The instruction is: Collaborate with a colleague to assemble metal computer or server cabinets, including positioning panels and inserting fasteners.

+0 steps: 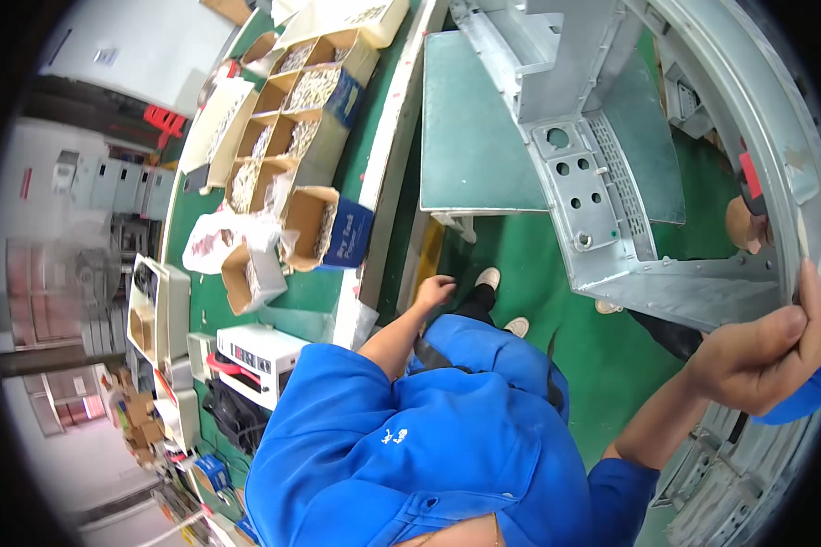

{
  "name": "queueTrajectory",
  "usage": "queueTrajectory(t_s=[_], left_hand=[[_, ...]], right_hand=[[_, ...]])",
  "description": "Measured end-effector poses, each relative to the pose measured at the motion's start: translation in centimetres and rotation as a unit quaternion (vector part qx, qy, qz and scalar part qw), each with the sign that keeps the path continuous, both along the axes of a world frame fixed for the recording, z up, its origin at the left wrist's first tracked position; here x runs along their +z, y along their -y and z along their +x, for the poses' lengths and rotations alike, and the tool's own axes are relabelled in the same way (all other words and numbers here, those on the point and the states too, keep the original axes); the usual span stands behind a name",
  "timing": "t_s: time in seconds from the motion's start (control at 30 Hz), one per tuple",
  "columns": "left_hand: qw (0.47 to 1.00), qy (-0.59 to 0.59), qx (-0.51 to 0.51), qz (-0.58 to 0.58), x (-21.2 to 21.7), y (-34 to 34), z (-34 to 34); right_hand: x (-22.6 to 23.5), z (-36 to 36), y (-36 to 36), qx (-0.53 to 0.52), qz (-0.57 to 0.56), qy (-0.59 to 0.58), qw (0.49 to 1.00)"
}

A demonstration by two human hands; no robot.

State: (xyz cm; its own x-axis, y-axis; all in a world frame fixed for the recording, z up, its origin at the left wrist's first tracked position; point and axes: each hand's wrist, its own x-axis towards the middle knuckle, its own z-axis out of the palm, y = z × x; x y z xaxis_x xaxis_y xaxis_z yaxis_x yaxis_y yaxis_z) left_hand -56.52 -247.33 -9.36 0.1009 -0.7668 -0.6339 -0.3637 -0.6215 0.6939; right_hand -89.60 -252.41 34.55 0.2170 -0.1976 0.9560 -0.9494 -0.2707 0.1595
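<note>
My right hand [759, 357] is closed on the rim of a large grey metal frame [602, 273] at the right, thumb and fingers at its edge. The frame has a panel with several round holes and a strip of slots beside it. It rests partly over a green-topped table [479, 128]. My left hand [435, 292] hangs beside the bench edge, its fingers curled in; what they hold, if anything, does not show.
To the left, a long green workbench [324, 324] carries cardboard boxes [347, 155] of small parts, a plastic bag [233, 237] and a white electrical unit [260, 351]. Part of another person in blue [805, 392] shows behind the frame. The floor [511, 251] is green.
</note>
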Motion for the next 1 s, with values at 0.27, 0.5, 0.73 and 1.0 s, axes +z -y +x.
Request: queueTrajectory(t_s=[0.27,0.5,0.73,1.0], left_hand=[[0.998,-0.033,0.046,0.028,0.2,-11.3,3.4],[0.943,-0.251,0.200,0.091,1.8,-15.2,1.9],[0.928,-0.277,0.251,0.009,2.6,-9.9,2.6],[0.958,-0.263,0.110,-0.039,6.4,-4.2,0.5]], right_hand=[[-0.3,-1.3,-1.0,0.005,-0.003,0.016,1.000],[-1.5,-0.3,-1.3,0.114,-0.047,0.085,0.989],[-7.5,-8.7,-11.1,-0.013,0.377,-0.027,0.926],[6.7,-30.8,-14.5,-0.355,-0.198,0.191,0.893]])
